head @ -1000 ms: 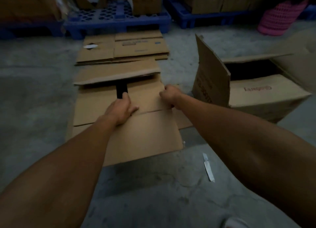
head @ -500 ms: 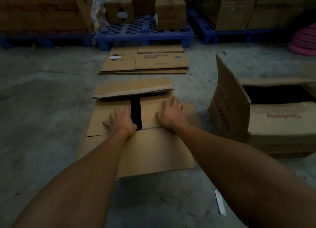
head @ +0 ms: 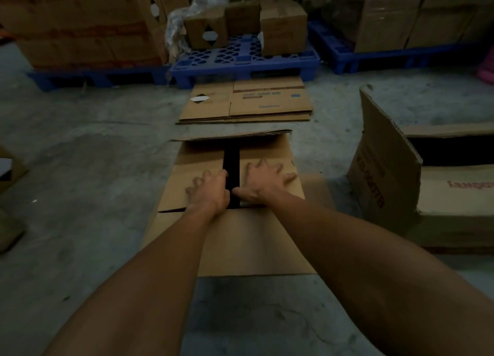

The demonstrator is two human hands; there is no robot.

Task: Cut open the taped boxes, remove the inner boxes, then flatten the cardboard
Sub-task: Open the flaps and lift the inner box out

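Note:
A brown cardboard box (head: 240, 243) lies collapsed on the concrete floor in front of me, with a dark gap between its two inner flaps. My left hand (head: 209, 192) presses flat on the left flap, fingers spread. My right hand (head: 263, 183) lies palm down on the right flap, fingers apart, thumb at the gap. Neither hand holds anything. The far flap (head: 232, 137) stands slightly raised. A stack of flattened cardboard (head: 246, 104) lies on the floor just beyond.
An open box (head: 401, 174) with red print stands to the right, one flap upright. Blue pallets (head: 243, 64) with stacked boxes line the back. Another piece of cardboard (head: 8, 174) sits at the left edge. Bare concrete lies to the left and in front.
My view has lifted, showing more of the pallets. My right hand went from a closed grip at the flap edge to a flat, spread palm, and both hands came closer to the gap.

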